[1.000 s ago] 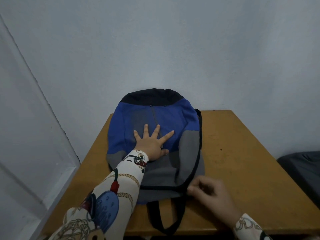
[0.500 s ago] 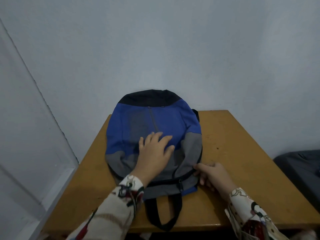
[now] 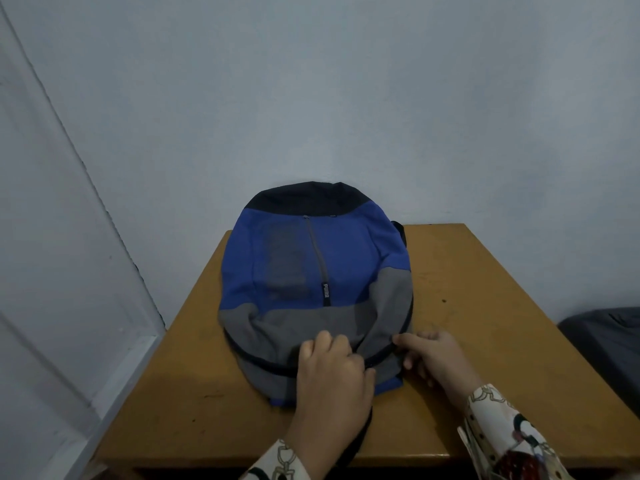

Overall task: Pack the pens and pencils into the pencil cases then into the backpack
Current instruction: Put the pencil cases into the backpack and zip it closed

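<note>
Lying flat on table (image 3: 485, 306), backpack (image 3: 311, 271) fills the left-centre, black top end against wall (image 3: 346, 98), grey bottom end toward camera. Front pocket zip with PUMA pull (image 3: 326, 290) closed. Dark main zipper line (image 3: 263, 362) curving round the grey near edge; pull tab not clearly visible, probably under the left hand.

Changed over the last second: left hand (image 3: 330, 375) was spread flat and pressing on the blue panel, then slid back with fingers together, now down at the near edge with fingers curled, gripping the grey fabric right at the zipper line. Right hand (image 3: 429, 358) moved from the strap loop at the table edge up to the bag's right near corner; fingers bent and pinching the seam there, thumb on top.

No pens, pencils or cases anywhere in view. Cannot tell whether already inside or off-frame. Bag bulge slight, not conclusive.

Judgement: flattening done, now working the main zip, right hand anchoring, left hand pulling. Open or close direction unclear. Risk: fabric snagging in the zip on the curved corner.

Dark grey object (image 3: 602, 341) at right, off the table, untouched.
</note>
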`<action>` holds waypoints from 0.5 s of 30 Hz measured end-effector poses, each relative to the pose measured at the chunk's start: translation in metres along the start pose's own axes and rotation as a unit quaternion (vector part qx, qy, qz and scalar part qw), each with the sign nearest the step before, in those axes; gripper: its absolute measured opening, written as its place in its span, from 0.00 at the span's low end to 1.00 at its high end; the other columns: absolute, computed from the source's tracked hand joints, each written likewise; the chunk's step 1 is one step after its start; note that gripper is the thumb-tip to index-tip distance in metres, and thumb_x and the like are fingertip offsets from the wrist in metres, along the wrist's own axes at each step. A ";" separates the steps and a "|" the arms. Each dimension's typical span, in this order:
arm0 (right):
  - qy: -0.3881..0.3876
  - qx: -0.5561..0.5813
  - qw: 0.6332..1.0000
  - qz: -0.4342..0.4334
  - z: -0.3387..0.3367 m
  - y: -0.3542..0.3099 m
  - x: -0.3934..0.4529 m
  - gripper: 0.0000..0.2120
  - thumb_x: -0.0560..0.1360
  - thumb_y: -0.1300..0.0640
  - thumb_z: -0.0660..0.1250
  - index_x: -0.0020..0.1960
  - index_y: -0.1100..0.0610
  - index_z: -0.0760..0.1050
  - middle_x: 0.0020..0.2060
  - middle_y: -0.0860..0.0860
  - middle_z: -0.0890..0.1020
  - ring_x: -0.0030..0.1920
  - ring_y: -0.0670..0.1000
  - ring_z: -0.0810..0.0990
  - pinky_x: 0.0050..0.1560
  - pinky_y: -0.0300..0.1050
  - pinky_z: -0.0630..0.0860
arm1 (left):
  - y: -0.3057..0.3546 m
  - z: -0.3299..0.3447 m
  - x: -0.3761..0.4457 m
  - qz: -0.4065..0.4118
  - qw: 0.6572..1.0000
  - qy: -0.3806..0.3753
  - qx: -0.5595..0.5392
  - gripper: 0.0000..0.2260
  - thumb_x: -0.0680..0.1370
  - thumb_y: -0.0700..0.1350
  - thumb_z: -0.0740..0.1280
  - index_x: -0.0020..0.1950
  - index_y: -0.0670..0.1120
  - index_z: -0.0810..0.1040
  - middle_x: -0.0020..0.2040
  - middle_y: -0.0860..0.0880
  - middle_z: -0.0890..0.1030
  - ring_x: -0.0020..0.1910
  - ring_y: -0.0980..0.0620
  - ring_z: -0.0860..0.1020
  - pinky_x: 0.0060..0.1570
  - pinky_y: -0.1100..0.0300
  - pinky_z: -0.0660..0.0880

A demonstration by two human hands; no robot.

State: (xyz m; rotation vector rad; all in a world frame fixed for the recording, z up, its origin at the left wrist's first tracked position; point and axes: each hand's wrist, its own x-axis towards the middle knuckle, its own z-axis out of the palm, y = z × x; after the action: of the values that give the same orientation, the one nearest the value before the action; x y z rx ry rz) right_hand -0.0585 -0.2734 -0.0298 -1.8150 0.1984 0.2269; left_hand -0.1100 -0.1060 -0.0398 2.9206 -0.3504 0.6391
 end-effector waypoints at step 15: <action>0.145 -0.066 0.987 -0.009 -0.051 -0.002 0.040 0.15 0.74 0.61 0.67 0.30 0.62 0.70 0.23 0.56 0.75 0.25 0.54 0.72 0.30 0.46 0.72 | -0.068 -0.012 -0.010 -0.147 0.986 -0.071 -0.034 0.15 0.79 0.62 0.59 0.47 0.57 0.81 0.41 0.59 0.66 0.48 0.57 0.62 0.47 0.59 0.56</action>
State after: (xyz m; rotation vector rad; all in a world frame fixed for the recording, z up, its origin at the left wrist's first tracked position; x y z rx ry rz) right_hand -0.0167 -0.3225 -0.0254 -1.9760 0.3785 -0.0399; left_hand -0.1062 -0.0367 -0.0380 2.8752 0.0478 0.3697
